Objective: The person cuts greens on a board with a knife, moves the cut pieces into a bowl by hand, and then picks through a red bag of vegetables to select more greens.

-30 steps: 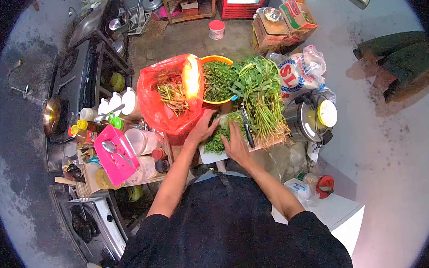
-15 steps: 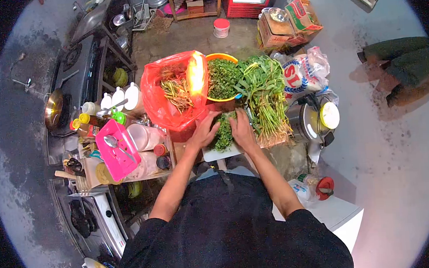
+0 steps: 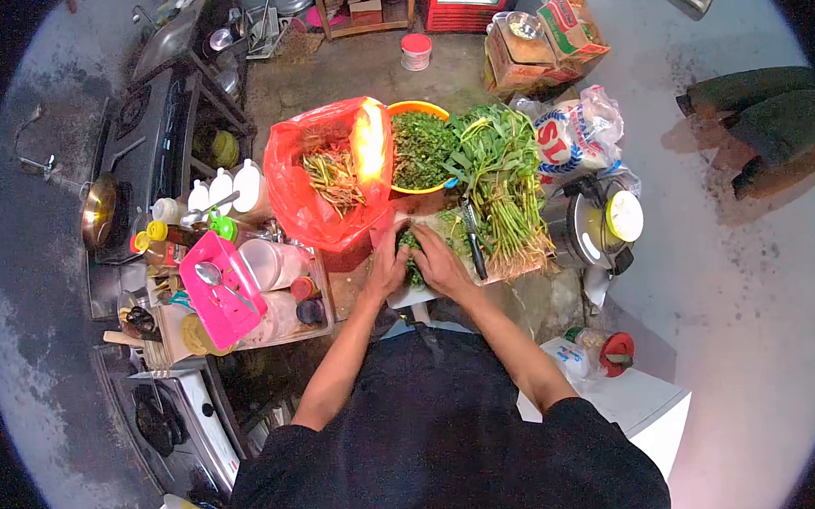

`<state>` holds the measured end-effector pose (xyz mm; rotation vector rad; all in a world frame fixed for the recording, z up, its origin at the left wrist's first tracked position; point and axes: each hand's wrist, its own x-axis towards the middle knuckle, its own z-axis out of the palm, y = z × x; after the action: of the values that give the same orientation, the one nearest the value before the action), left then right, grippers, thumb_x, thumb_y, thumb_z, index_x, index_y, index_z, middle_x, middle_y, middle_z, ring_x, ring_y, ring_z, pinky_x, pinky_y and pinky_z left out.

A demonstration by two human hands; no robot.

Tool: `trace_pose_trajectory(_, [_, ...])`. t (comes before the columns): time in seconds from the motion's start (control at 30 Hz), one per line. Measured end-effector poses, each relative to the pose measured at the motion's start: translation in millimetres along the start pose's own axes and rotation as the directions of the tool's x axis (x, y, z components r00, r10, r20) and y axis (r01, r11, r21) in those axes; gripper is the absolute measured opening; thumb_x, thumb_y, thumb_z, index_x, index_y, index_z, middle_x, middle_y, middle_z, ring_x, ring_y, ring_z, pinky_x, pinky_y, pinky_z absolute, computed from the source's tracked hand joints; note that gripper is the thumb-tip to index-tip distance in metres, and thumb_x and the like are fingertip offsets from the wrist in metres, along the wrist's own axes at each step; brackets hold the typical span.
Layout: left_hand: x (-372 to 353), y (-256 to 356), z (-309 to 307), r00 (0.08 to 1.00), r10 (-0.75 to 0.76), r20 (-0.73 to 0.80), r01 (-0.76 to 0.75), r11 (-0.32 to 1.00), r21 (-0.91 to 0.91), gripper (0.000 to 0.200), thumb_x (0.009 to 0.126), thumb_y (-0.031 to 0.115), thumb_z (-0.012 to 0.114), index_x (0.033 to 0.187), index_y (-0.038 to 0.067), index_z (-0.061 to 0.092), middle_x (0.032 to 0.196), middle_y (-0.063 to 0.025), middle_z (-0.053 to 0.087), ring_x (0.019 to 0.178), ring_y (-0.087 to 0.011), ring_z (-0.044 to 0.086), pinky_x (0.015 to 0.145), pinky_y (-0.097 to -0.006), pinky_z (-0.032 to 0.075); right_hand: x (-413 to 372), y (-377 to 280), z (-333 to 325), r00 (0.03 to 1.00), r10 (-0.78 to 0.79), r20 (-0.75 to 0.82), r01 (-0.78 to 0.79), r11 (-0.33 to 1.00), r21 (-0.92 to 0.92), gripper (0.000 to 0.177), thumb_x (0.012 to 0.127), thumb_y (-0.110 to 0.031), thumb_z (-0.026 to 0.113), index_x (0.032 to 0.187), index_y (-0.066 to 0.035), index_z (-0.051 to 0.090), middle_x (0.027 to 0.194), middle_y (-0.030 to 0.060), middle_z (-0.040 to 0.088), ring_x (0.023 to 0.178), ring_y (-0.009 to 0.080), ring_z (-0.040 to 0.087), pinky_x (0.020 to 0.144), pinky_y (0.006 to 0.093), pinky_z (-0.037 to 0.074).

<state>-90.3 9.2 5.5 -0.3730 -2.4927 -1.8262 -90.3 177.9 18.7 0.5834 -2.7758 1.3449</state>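
Observation:
Chopped leafy greens point(image 3: 413, 271) lie on a white cutting board point(image 3: 413, 296) in front of my body. My left hand point(image 3: 389, 267) curves round the pile from the left. From the right, my right hand point(image 3: 440, 264) presses over it, and the fingertips of both hands nearly meet at the top. Most of the pile is hidden under them. A knife point(image 3: 476, 250) with a black handle rests on the right part of the board, beside scattered green bits. Beyond my hands stands an orange-rimmed basin point(image 3: 413, 192) full of cut greens point(image 3: 422, 146).
A red plastic bag point(image 3: 297, 210) with cut root ends stands at left. Whole leafy stalks point(image 3: 508, 220) lie at right, near a lidded pot point(image 3: 569, 231). A pink tray point(image 3: 229, 312) with spoons sits among jars. Another person's legs point(image 3: 773, 129) show far right.
My hands have drawn closer together, squeezing the chopped greens into a narrower pile. The right hand moved left, off the board's right side, so the knife now shows.

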Motion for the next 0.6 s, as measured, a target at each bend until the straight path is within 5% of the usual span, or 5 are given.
trace_pose_trajectory(0.07, [-1.8,-3.9,-5.4,0.999,-0.048,-0.006,0.049,0.998,0.035,0.069,0.102,0.052,0.041,0.145,-0.003,0.042,0.144,-0.0245,0.048,0.14,-0.0388,0.042,0.117,-0.0441,0.029,-7.6,-11.9,-12.9,0.997,0.074,-0.023,-0.073,0.996,0.048,0.049,0.098,-0.02,0.054,0.139,0.007,0.047,0.145,0.0273,0.047,0.138,0.0419,0.043,0.116,0.0449,0.033])
trace_pose_trajectory(0.13, [5.2,-11.3,-7.7,0.994,0.111,0.013,-0.112,0.981,0.159,0.07,0.101,0.053,0.04,0.143,-0.003,0.043,0.142,-0.0246,0.05,0.138,-0.0399,0.043,0.116,-0.0452,0.03,-14.3,-2.7,-10.9,0.994,0.077,-0.084,-0.07,0.994,0.08,0.049,0.099,-0.02,0.053,0.14,0.007,0.047,0.146,0.0272,0.047,0.138,0.0415,0.043,0.116,0.0446,0.033])
trace_pose_trajectory(0.37, [0.3,-13.9,14.6,0.99,0.122,0.076,-0.13,0.985,0.113,0.071,0.101,0.055,0.038,0.139,-0.004,0.046,0.141,-0.0249,0.051,0.135,-0.0403,0.046,0.116,-0.0457,0.031,-11.1,7.1,27.5,0.97,0.123,-0.212,-0.099,0.987,0.123,0.047,0.104,-0.02,0.043,0.141,0.01,0.044,0.146,0.0289,0.046,0.137,0.0439,0.043,0.116,0.0441,0.033])
trace_pose_trajectory(0.5, [-6.3,-10.0,39.1,0.982,0.082,-0.173,-0.077,0.996,0.036,0.063,0.104,0.048,0.034,0.132,-0.005,0.053,0.135,-0.0249,0.056,0.13,-0.0385,0.051,0.113,-0.0431,0.036,-1.8,-4.6,41.2,0.908,0.242,-0.341,-0.168,0.958,0.232,0.047,0.107,-0.024,0.035,0.136,0.01,0.05,0.14,0.0276,0.052,0.133,0.0414,0.048,0.113,0.0425,0.037])
trace_pose_trajectory(0.6, [-0.9,1.2,50.4,0.903,-0.211,-0.374,0.107,0.954,-0.279,0.06,0.108,0.041,0.025,0.126,-0.006,0.058,0.123,-0.0201,0.065,0.117,-0.0312,0.061,0.106,-0.0377,0.041,6.1,-17.8,47.2,0.83,0.415,-0.373,-0.254,0.876,0.411,0.049,0.109,-0.029,0.032,0.132,0.007,0.056,0.133,0.0247,0.059,0.128,0.037,0.054,0.109,0.0398,0.04])
